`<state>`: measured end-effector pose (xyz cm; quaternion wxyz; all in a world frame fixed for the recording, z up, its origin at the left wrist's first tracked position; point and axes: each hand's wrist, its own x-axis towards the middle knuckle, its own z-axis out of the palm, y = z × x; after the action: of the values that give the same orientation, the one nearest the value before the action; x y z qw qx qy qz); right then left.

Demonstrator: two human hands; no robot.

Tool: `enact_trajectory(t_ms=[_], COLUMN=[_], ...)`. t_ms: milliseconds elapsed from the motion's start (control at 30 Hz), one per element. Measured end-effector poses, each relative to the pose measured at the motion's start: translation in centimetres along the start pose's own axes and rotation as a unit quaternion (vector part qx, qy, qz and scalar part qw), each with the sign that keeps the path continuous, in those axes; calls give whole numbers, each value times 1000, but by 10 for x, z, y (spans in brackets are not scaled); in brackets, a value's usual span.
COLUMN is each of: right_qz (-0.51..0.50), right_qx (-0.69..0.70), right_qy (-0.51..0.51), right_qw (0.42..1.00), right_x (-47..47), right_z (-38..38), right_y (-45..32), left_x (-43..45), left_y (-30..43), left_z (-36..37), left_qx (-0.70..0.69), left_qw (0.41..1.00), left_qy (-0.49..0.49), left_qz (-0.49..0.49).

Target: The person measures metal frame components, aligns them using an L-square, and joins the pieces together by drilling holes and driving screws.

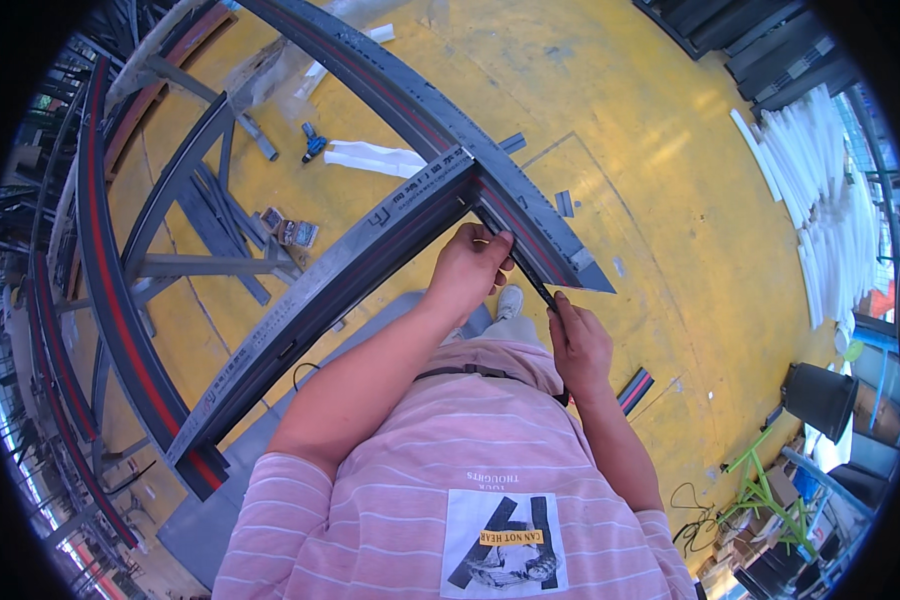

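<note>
Dark metal frame profiles with red stripes lie before me; a grey cross profile (300,285) bearing printed writing meets a long side profile (420,112) at a corner. A thin black strip (529,276) runs from near that corner along the side profile's inner edge. My left hand (469,266) pinches the strip near the corner with thumb and fingers. Lower right, beyond the cut end of the side profile, my right hand (581,337) grips the strip's other end. The cross profile's far end rests on another red-striped profile (120,300).
A blue cordless drill (313,142) and white wrapping sheets (375,157) lie on the yellow floor. Small boxes (289,227) stand by the grey support frame (210,265). White lengths (825,202) are stacked at right, near a black bin (819,401). A short profile offcut (636,390) lies behind my right arm.
</note>
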<state>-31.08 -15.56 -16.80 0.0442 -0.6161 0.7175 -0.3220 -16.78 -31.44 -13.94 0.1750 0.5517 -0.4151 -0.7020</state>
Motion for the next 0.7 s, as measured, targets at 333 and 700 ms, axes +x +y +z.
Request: enact_trajectory(t_ms=[333, 700], right_qz=[8, 18], right_qx=[19, 45], right_qy=[-9, -14], right_qw=[1000, 999], right_x=[3, 2], right_z=[1, 0], right_y=[6, 6], left_x=[2, 8], left_y=[-2, -6], left_z=[0, -2], left_qx=[-33, -20], left_qw=[999, 999], left_qy=[24, 8], left_qz=[7, 31])
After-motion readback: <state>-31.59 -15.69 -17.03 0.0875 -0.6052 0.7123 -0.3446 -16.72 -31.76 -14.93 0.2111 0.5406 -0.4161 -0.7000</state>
